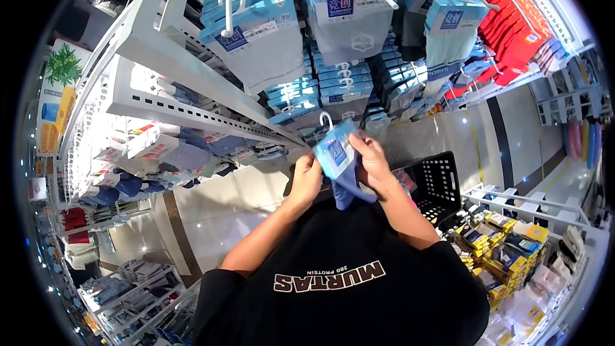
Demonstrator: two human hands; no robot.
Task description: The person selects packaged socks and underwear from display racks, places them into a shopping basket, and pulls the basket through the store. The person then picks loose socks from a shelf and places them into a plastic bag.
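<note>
In front of my chest is a pack of blue socks [349, 186] on a light blue card with a white plastic hook at its top. My right hand [377, 165] grips the card's right edge, thumb on its face. My left hand [305, 182] is closed at the card's left edge, its fingers partly hidden. Something dark shows beside the left hand, too unclear to name. Just beyond the pack hang rows of grey sock packs [269, 51] with similar light blue cards on white hooks.
A black shopping basket [437, 186] with things in it is by my right forearm. A white metal rack frame [192, 57] slants at the left. Red packs [512, 32] hang at the far right. Yellow-carded packs [500, 250] fill a low rack at the lower right.
</note>
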